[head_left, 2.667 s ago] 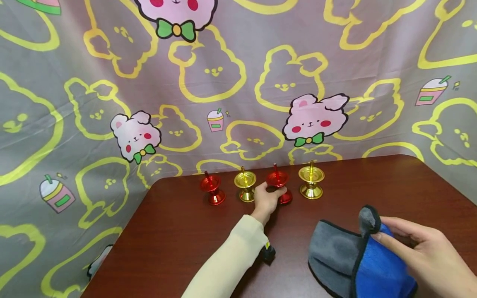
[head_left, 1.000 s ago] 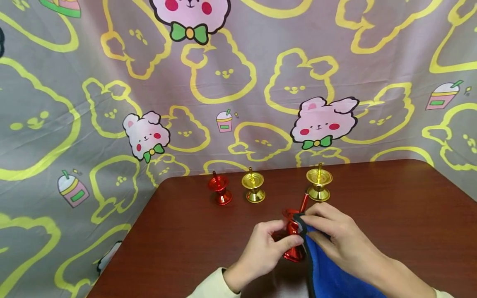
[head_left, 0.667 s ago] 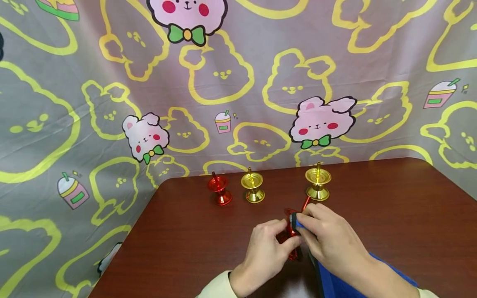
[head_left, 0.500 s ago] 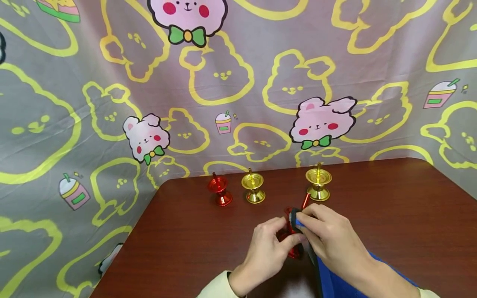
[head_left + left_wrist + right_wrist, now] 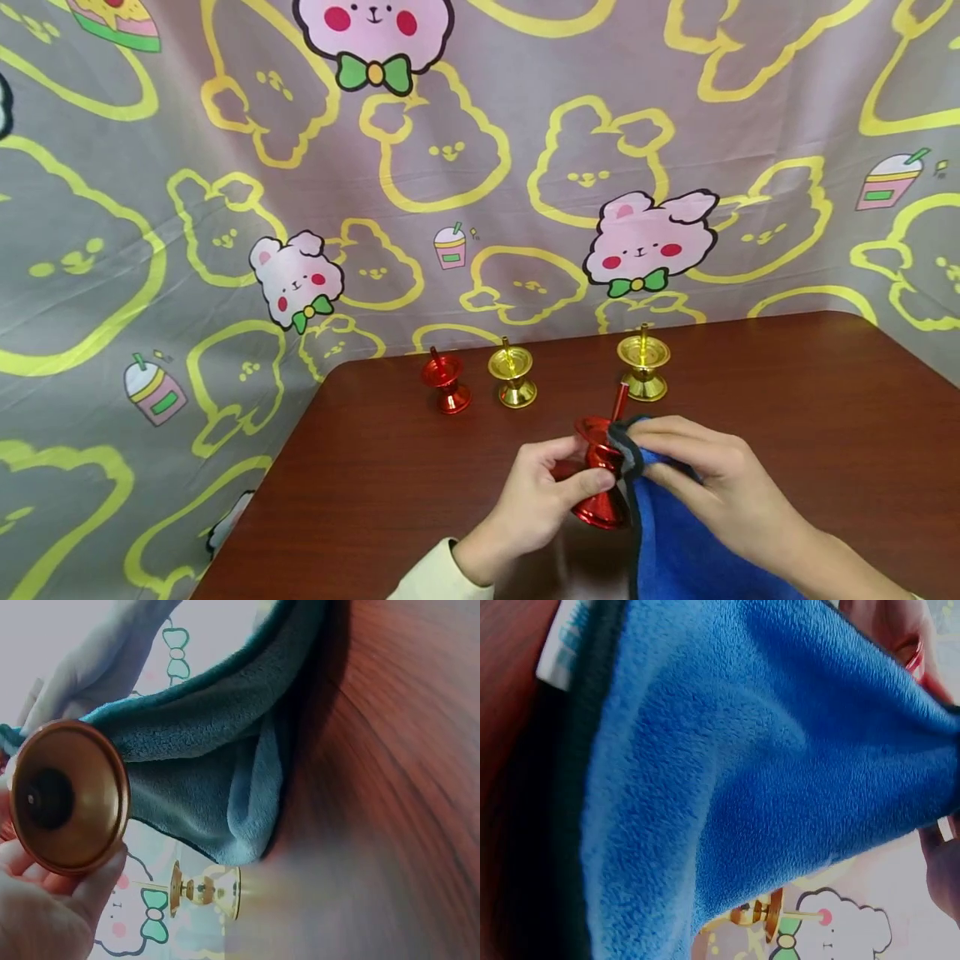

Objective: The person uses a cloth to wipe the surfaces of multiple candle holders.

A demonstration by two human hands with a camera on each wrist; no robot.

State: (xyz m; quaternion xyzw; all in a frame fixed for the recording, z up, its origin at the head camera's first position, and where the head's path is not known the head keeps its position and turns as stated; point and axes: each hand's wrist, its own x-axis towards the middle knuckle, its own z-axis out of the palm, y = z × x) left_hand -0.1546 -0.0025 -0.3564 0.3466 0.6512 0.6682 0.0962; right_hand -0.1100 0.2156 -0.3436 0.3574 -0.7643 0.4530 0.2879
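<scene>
In the head view my left hand (image 5: 536, 500) grips a shiny red candle holder (image 5: 602, 508) by its waist, tilted and raised off the table. The left wrist view shows the hollow underside of the candle holder (image 5: 97, 787). My right hand (image 5: 723, 479) pinches a two-sided cloth (image 5: 675, 542), blue on one face and grey on the other, with a dark edge. The cloth's bunched corner touches the holder's right side below its dish. In the right wrist view the blue face of the cloth (image 5: 705, 750) covers most of the scene.
Along the back of the brown table (image 5: 360, 492) stand another red candle holder (image 5: 447, 385), a gold candle holder (image 5: 513, 379) and a second gold one (image 5: 644, 367) farther right. A patterned curtain (image 5: 480, 167) hangs close behind the table.
The left hand took the red candle holder from the back row and brought it forward. The right hand brought the cloth against it, and its corner has since shifted slightly right.
</scene>
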